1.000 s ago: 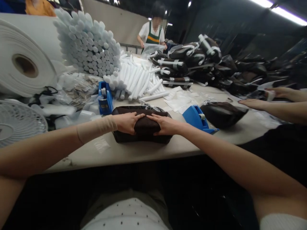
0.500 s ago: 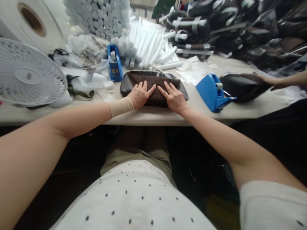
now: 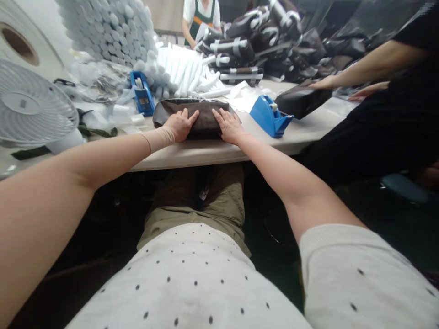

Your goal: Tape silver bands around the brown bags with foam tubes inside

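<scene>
A dark brown folded pouch [image 3: 205, 119] lies near the front edge of the pale table [image 3: 206, 153]. My left hand [image 3: 181, 124] rests flat on its left part, fingers stretched out. On the right part lies my right hand [image 3: 229, 125], also flat with fingers apart. Neither hand grips anything. A beige sleeve covers my left wrist.
Blue tape dispensers stand at left [image 3: 141, 92] and right [image 3: 270, 115] of the pouch. A white fan [image 3: 32, 107], a big white roll [image 3: 20, 45], stacked white tubes [image 3: 113, 34] and wrapped dark bundles [image 3: 247, 45] fill the back. A neighbour's hands press another dark pouch [image 3: 302, 100] at right.
The view has tilted down and shifted; my hands stay pressed on the pouch, now slightly further apart. The neighbour's arms have come further into view at the right.
</scene>
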`<move>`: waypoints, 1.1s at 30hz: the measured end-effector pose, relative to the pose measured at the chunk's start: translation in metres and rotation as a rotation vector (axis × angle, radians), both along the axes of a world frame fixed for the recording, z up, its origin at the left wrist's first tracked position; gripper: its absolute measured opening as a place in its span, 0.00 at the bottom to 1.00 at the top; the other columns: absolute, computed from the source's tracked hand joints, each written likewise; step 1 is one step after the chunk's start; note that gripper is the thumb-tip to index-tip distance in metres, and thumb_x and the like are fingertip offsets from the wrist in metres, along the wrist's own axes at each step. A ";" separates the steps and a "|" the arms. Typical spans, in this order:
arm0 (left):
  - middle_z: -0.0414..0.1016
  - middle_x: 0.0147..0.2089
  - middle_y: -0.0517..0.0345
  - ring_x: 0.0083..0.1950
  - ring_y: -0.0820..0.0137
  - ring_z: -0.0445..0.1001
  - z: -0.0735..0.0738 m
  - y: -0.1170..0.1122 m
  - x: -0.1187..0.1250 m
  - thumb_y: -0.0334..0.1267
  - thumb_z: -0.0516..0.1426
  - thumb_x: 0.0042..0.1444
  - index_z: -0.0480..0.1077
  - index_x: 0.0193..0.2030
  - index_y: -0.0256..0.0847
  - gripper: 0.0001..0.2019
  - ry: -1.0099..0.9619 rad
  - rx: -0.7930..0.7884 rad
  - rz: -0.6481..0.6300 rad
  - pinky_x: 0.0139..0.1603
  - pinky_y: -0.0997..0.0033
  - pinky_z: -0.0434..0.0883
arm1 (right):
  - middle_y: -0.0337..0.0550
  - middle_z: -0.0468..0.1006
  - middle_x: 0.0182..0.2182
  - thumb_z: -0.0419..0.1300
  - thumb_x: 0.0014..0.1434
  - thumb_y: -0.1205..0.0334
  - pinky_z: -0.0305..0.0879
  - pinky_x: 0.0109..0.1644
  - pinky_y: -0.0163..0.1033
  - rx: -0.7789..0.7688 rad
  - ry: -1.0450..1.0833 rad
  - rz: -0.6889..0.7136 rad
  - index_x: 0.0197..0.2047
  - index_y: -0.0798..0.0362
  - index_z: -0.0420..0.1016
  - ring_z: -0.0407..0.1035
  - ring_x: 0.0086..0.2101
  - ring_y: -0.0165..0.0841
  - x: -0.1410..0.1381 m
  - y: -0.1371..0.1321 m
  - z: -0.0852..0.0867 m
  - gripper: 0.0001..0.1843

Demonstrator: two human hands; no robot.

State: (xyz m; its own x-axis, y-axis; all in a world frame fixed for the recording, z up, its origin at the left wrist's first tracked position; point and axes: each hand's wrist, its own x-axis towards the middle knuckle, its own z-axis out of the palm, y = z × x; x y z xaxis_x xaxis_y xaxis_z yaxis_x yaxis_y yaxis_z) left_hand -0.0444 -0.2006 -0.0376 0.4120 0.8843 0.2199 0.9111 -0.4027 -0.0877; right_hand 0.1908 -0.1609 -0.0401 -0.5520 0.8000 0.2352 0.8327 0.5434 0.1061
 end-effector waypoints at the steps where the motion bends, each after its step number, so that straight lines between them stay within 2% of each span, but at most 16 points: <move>1: 0.46 0.71 0.29 0.67 0.46 0.56 0.000 0.001 0.000 0.26 0.51 0.60 0.40 0.73 0.34 0.36 -0.004 -0.002 -0.003 0.61 0.48 0.58 | 0.60 0.44 0.70 0.56 0.59 0.68 0.41 0.66 0.66 0.001 -0.004 -0.009 0.73 0.58 0.37 0.44 0.67 0.57 0.000 -0.003 0.000 0.45; 4: 0.45 0.71 0.28 0.67 0.46 0.54 -0.001 0.001 0.000 0.25 0.51 0.59 0.42 0.73 0.32 0.36 -0.059 -0.002 -0.037 0.62 0.47 0.56 | 0.61 0.45 0.70 0.55 0.59 0.69 0.43 0.66 0.66 0.003 -0.003 -0.003 0.73 0.59 0.38 0.45 0.66 0.57 -0.001 -0.011 0.002 0.44; 10: 0.39 0.74 0.34 0.70 0.52 0.50 -0.004 -0.005 -0.003 0.27 0.48 0.62 0.43 0.72 0.30 0.32 -0.128 0.023 -0.052 0.68 0.49 0.49 | 0.60 0.45 0.70 0.51 0.61 0.71 0.44 0.67 0.62 0.040 0.036 0.006 0.73 0.59 0.42 0.45 0.67 0.55 -0.001 -0.016 0.002 0.39; 15: 0.40 0.75 0.38 0.70 0.42 0.49 -0.005 -0.006 -0.001 0.29 0.51 0.59 0.47 0.73 0.36 0.35 -0.146 0.051 -0.055 0.66 0.43 0.52 | 0.55 0.48 0.70 0.42 0.65 0.72 0.48 0.68 0.60 0.102 0.085 0.106 0.72 0.56 0.48 0.46 0.67 0.49 0.010 -0.014 -0.005 0.33; 18: 0.39 0.75 0.39 0.71 0.35 0.47 -0.008 -0.007 0.000 0.34 0.55 0.56 0.48 0.73 0.38 0.38 -0.151 0.063 -0.069 0.66 0.38 0.51 | 0.53 0.47 0.71 0.42 0.65 0.73 0.47 0.69 0.58 0.120 0.098 0.158 0.72 0.54 0.49 0.43 0.68 0.47 0.019 -0.015 -0.009 0.33; 20: 0.37 0.75 0.40 0.72 0.34 0.43 -0.011 -0.008 0.001 0.37 0.58 0.55 0.49 0.73 0.41 0.39 -0.157 0.071 -0.076 0.67 0.35 0.48 | 0.52 0.44 0.71 0.48 0.65 0.68 0.44 0.70 0.59 0.093 0.118 0.170 0.73 0.54 0.48 0.39 0.69 0.48 0.023 -0.016 -0.011 0.34; 23: 0.33 0.76 0.41 0.73 0.35 0.38 -0.016 -0.006 0.002 0.51 0.60 0.54 0.47 0.73 0.44 0.43 -0.162 0.066 -0.085 0.68 0.33 0.44 | 0.51 0.40 0.72 0.59 0.61 0.50 0.38 0.70 0.63 0.006 0.160 0.183 0.73 0.52 0.45 0.32 0.70 0.51 0.026 -0.015 -0.014 0.43; 25: 0.31 0.76 0.41 0.73 0.35 0.36 -0.020 -0.003 0.002 0.59 0.59 0.52 0.45 0.73 0.45 0.47 -0.157 0.049 -0.086 0.68 0.33 0.44 | 0.52 0.38 0.72 0.60 0.58 0.41 0.36 0.70 0.64 -0.045 0.188 0.199 0.73 0.51 0.45 0.30 0.70 0.52 0.026 -0.010 -0.017 0.49; 27: 0.31 0.76 0.40 0.73 0.36 0.35 -0.020 -0.001 0.001 0.63 0.59 0.50 0.44 0.74 0.45 0.50 -0.154 0.032 -0.085 0.68 0.32 0.44 | 0.52 0.36 0.72 0.61 0.55 0.38 0.34 0.70 0.65 -0.077 0.202 0.205 0.74 0.51 0.44 0.30 0.70 0.53 0.027 -0.004 -0.019 0.52; 30: 0.33 0.75 0.39 0.73 0.33 0.34 -0.010 -0.001 0.001 0.70 0.59 0.44 0.45 0.74 0.45 0.56 -0.162 0.002 -0.105 0.67 0.30 0.44 | 0.52 0.35 0.72 0.64 0.53 0.38 0.33 0.70 0.65 -0.104 0.184 0.179 0.74 0.50 0.41 0.29 0.70 0.54 0.026 0.003 -0.019 0.56; 32: 0.42 0.74 0.36 0.72 0.32 0.40 0.008 0.004 0.005 0.74 0.56 0.42 0.50 0.72 0.42 0.56 -0.186 -0.021 -0.112 0.66 0.30 0.48 | 0.53 0.34 0.72 0.65 0.52 0.38 0.33 0.70 0.65 -0.116 0.158 0.165 0.74 0.50 0.40 0.29 0.70 0.54 0.025 0.003 -0.018 0.57; 33: 0.48 0.73 0.35 0.72 0.34 0.45 0.018 0.009 0.008 0.74 0.53 0.46 0.55 0.71 0.41 0.52 -0.201 -0.027 -0.117 0.66 0.32 0.51 | 0.53 0.34 0.72 0.65 0.52 0.38 0.34 0.70 0.65 -0.117 0.144 0.161 0.74 0.50 0.39 0.29 0.70 0.54 0.024 0.003 -0.017 0.58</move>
